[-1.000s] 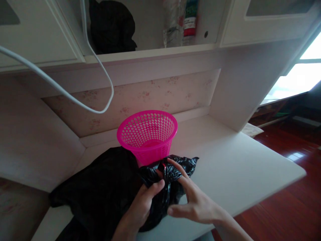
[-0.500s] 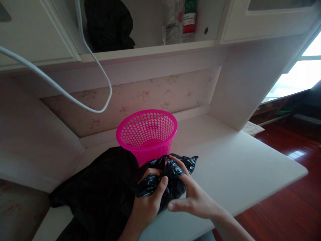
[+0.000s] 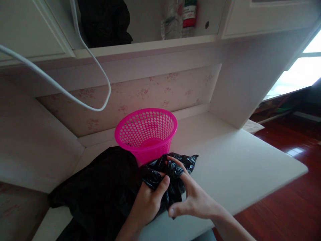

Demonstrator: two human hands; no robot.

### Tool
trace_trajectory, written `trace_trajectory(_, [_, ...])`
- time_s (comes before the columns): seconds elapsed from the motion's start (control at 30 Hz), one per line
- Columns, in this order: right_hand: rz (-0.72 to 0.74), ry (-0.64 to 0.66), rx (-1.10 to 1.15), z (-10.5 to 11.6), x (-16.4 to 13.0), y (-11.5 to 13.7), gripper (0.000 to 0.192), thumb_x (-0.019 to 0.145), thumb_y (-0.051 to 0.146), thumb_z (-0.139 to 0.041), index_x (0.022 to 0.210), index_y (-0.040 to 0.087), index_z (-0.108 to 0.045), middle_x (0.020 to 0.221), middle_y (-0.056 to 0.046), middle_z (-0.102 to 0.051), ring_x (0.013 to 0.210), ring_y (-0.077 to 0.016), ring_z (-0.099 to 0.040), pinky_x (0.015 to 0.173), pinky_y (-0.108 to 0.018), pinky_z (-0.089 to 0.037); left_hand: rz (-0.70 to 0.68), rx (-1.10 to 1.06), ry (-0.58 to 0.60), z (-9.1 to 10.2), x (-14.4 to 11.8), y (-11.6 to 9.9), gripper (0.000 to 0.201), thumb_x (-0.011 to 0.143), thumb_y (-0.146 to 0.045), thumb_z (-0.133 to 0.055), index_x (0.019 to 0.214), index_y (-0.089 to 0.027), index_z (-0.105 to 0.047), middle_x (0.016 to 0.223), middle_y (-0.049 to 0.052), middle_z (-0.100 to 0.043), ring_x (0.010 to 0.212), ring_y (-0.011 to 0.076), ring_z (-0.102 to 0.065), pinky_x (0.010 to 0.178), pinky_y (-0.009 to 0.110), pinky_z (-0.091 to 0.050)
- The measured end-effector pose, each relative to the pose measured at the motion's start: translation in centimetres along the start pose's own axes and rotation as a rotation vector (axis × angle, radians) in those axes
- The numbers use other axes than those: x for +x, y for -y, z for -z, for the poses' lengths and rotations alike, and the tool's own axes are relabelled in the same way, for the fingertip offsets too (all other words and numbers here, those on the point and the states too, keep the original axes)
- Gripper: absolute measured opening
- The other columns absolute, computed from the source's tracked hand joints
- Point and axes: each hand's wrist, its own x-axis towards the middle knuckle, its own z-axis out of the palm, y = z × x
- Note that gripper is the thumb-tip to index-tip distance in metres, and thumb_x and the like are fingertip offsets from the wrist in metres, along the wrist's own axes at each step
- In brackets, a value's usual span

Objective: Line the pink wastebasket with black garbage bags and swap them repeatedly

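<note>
A shiny black plastic bag (image 3: 175, 167) is bunched between my two hands at the front of the white desk. My left hand (image 3: 151, 201) grips its gathered part, thumb on top and fingers hidden in the folds. Around the bag's right side curves my right hand (image 3: 189, 195), its fingers on the plastic and its thumb held apart below. Just behind the bag stands a bright pink perforated basket (image 3: 146, 152), upright, with only its own floor showing inside. A large black cloth or bag (image 3: 100, 190), dull in sheen, lies spread to the left of my left hand.
White desk surface (image 3: 225, 160) extends right to a rounded corner above a red floor (image 3: 283, 207). A white cable (image 3: 102, 107) loops down at upper left. The overhead shelf holds a black bundle (image 3: 105, 23), clear plastic packaging (image 3: 173, 23) and a red-labelled bottle (image 3: 189, 16).
My left hand has pushed deeper into the folds, so its fingers are now more covered. The bag's gathered part has shifted and a loose piece hangs by my right thumb.
</note>
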Motion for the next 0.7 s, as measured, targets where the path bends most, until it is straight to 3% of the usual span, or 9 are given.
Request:
trace_trajectory(0.1, [0.020, 0.026, -0.076, -0.1, 0.3, 0.6, 0.110, 0.065, 0.052, -0.094, 0.159, 0.024, -0.044, 0.170, -0.015, -0.027, 0.155, -0.0371, -0.034, 0.127, -0.051, -0.031, -0.033, 0.008, 0.082, -0.1, 0.0, -0.4, 0.050, 0.091, -0.066, -0.064, 0.110, -0.022, -0.077, 0.113, 0.010, -0.079, 0.112, 0.0311, -0.072, 0.101, 0.045, -0.058])
trace_trajectory(0.2, [0.020, 0.053, -0.259, -0.2, 0.5, 1.1, 0.073, 0.081, 0.037, -0.085, 0.148, 0.024, -0.057, 0.165, -0.013, -0.039, 0.157, -0.0354, -0.030, 0.125, -0.054, -0.035, -0.101, 0.091, 0.105, -0.2, 0.2, -0.4, 0.048, 0.095, -0.064, -0.058, 0.112, -0.023, -0.078, 0.116, 0.011, -0.079, 0.115, 0.0315, -0.071, 0.104, 0.046, -0.056])
trace_trajectory(0.27, [0.013, 0.044, -0.376, -0.3, 0.4, 1.2, 0.045, 0.089, 0.028, -0.075, 0.133, 0.023, -0.068, 0.162, -0.013, -0.046, 0.158, -0.0348, -0.030, 0.124, -0.056, -0.038, -0.167, 0.190, 0.065, -0.1, 0.3, -0.2, 0.047, 0.096, -0.062, -0.055, 0.108, -0.023, -0.078, 0.113, 0.012, -0.078, 0.114, 0.0320, -0.071, 0.104, 0.047, -0.055])
trace_trajectory(0.37, [-0.024, -0.009, -0.478, -0.2, -0.1, 1.2, 0.014, 0.097, 0.021, -0.061, 0.099, 0.018, -0.074, 0.166, -0.016, -0.040, 0.154, -0.0362, -0.038, 0.120, -0.055, -0.045, -0.244, 0.281, 0.021, 0.4, 0.5, -0.3, 0.045, 0.100, -0.058, -0.050, 0.104, -0.022, -0.076, 0.109, 0.012, -0.077, 0.112, 0.0298, -0.071, 0.101, 0.044, -0.055])
trace_trajectory(0.5, [-0.052, 0.000, -0.454, 0.6, -1.0, 1.8, 0.026, 0.104, 0.026, -0.050, 0.089, 0.019, -0.070, 0.172, -0.011, -0.029, 0.139, -0.0333, -0.058, 0.105, -0.048, -0.059, -0.242, 0.284, -0.006, 0.9, 0.6, -1.1, 0.045, 0.102, -0.058, -0.048, 0.096, -0.022, -0.074, 0.097, 0.009, -0.077, 0.100, 0.0260, -0.073, 0.093, 0.038, -0.056])
trace_trajectory(0.6, [-0.083, 0.022, -0.386, 1.5, -1.5, 2.6, 0.032, 0.105, 0.034, -0.050, 0.083, 0.020, -0.068, 0.172, -0.007, -0.029, 0.112, -0.0263, -0.075, 0.086, -0.038, -0.066, -0.227, 0.257, -0.044, 0.7, 0.8, -1.4, 0.050, 0.100, -0.063, -0.047, 0.083, -0.022, -0.070, 0.085, 0.008, -0.076, 0.088, 0.0256, -0.073, 0.082, 0.036, -0.057])
trace_trajectory(0.7, [-0.082, 0.025, -0.324, 2.2, -1.9, 3.2, 0.035, 0.106, 0.035, -0.049, 0.083, 0.020, -0.070, 0.173, -0.005, -0.024, 0.105, -0.0223, -0.077, 0.083, -0.033, -0.066, -0.233, 0.254, -0.137, 0.4, 1.2, -1.2, 0.050, 0.097, -0.065, -0.049, 0.085, -0.021, -0.069, 0.086, 0.009, -0.076, 0.087, 0.0263, -0.073, 0.082, 0.037, -0.057])
